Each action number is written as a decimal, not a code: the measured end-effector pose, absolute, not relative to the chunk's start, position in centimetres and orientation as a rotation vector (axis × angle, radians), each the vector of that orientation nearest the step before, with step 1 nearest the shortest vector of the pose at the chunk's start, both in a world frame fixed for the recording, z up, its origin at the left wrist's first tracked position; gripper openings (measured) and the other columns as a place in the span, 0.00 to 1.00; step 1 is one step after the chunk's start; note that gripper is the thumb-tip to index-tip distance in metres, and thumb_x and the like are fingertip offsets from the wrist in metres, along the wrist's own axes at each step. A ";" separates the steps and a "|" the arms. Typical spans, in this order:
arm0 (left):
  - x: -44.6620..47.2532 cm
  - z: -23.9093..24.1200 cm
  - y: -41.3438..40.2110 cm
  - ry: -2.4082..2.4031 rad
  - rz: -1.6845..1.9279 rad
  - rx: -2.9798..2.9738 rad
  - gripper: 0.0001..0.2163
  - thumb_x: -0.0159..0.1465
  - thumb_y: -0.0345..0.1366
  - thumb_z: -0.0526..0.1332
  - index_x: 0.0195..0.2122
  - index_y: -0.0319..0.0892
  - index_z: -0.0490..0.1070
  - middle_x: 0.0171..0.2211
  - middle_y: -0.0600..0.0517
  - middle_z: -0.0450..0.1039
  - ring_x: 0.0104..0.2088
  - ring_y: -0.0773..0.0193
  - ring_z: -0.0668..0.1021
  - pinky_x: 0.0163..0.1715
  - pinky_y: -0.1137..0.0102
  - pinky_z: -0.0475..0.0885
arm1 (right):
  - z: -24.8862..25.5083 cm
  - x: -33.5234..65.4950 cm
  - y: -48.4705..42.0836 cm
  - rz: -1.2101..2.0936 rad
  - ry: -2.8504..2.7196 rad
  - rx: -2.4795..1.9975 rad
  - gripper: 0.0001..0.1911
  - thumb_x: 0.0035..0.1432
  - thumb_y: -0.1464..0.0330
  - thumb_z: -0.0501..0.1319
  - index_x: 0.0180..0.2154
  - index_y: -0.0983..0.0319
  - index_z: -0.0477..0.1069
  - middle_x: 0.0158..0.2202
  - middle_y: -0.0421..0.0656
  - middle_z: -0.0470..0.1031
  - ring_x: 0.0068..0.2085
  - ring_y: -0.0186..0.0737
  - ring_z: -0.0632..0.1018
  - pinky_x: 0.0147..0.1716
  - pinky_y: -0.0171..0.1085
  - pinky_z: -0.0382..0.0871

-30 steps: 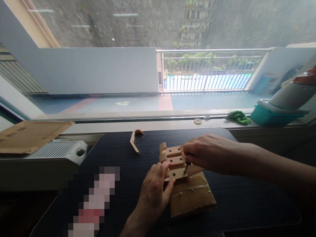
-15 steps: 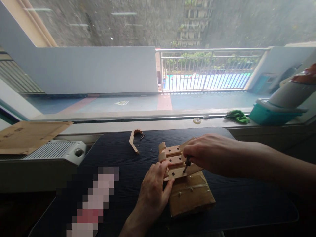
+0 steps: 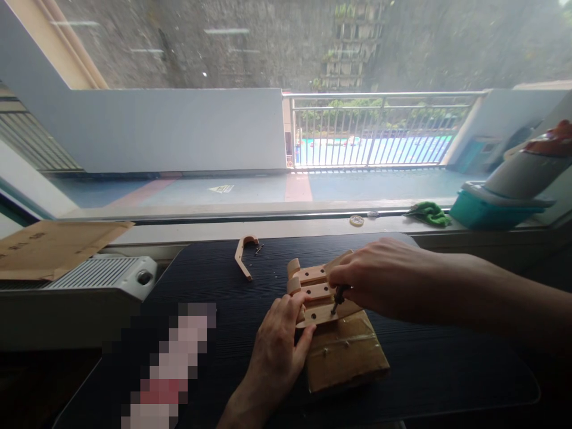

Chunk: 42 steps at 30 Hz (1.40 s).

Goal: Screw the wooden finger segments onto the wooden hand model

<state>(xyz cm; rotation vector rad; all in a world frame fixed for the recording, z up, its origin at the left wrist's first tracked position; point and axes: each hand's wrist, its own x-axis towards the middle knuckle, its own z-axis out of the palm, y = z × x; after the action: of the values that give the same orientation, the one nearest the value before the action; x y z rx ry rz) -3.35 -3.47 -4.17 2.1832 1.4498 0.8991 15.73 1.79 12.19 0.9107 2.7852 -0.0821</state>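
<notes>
A wooden piece with several slats and dark screw holes (image 3: pixel 316 291) lies on a brown cardboard block (image 3: pixel 346 357). My left hand (image 3: pixel 279 339) grips the near left end of the wooden piece, thumb at the front edge and fingers over the top. In my right hand (image 3: pixel 364 274) is a screwdriver (image 3: pixel 338 300), its tip down at a hole in the nearest slat; the fist hides its handle. Farther back on the table lies a curved wooden hook (image 3: pixel 241 259), with small screws (image 3: pixel 259 249) beside it.
The dark table (image 3: pixel 214 357) stands against a window sill. On the sill are a tape roll (image 3: pixel 356 220), a green cloth (image 3: pixel 429 213) and a teal box (image 3: pixel 496 208). A radiator (image 3: pixel 102 275) with a cardboard sheet (image 3: pixel 58 244) is at left. A blurred patch covers the table's left part.
My right hand has turned slightly, and the screwdriver's shaft leans a little differently with its tip at the same hole. My left hand keeps its grip.
</notes>
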 end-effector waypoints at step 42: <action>-3.3 -3.8 -3.5 1.465 0.909 2.190 0.19 0.60 0.27 0.56 0.52 0.48 0.57 0.41 0.51 0.67 0.41 0.58 0.71 0.42 0.61 0.69 | 12.1 16.1 1.9 -0.144 2.796 1.020 0.07 0.57 0.70 0.56 0.30 0.60 0.72 0.28 0.41 0.75 0.30 0.37 0.74 0.25 0.34 0.54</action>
<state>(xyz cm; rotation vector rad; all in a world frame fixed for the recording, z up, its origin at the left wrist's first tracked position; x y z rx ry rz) -3.29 -3.49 -3.81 2.1899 1.4650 0.9090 16.08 1.93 12.11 1.0196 2.7964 -0.1443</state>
